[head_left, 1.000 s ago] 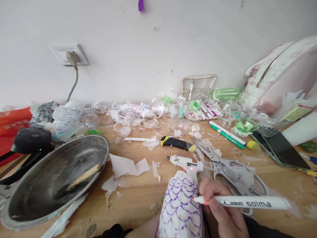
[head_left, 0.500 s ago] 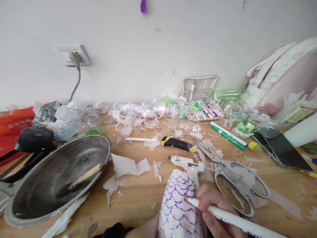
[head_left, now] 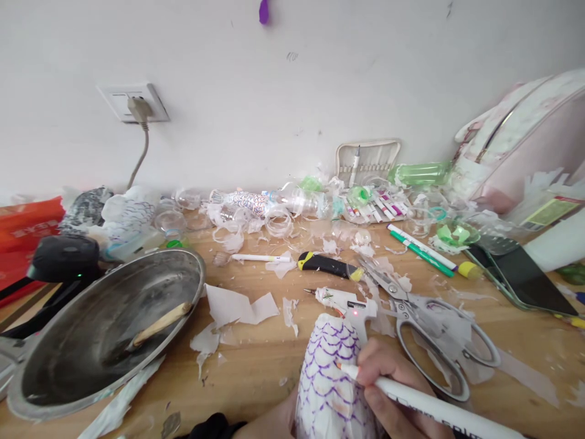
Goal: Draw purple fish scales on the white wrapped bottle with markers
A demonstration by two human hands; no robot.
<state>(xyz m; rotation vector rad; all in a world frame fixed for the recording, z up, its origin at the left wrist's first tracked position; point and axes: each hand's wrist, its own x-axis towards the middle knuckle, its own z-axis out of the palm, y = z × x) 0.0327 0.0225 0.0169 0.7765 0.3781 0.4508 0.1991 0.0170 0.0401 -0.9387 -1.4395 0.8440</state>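
Note:
My right hand (head_left: 397,384) is closed around a white marker (head_left: 439,410). Its orange tip touches, or nearly touches, a white paper-covered form (head_left: 326,381) drawn over with purple scale lines. A faint orange patch shows low on the form. At the form's left edge is my left hand (head_left: 291,410), which steadies it from behind; the fingers are hidden. Just beyond the form's top lies a white glue gun (head_left: 345,302) with a red light lit. Large grey-handled scissors (head_left: 402,311) rest to the right of it.
A metal basin (head_left: 183,268) with a wooden-handled brush (head_left: 159,325) stands left. A utility knife (head_left: 329,264), green marker (head_left: 427,257) and phone (head_left: 525,274) lie on the table. Plastic scraps and a scale-patterned fish (head_left: 244,201) line the wall; a backpack (head_left: 534,140) sits right.
The marker tip has shifted slightly left across the form, with my right hand following. The form has turned or moved a little to the right at its lower part.

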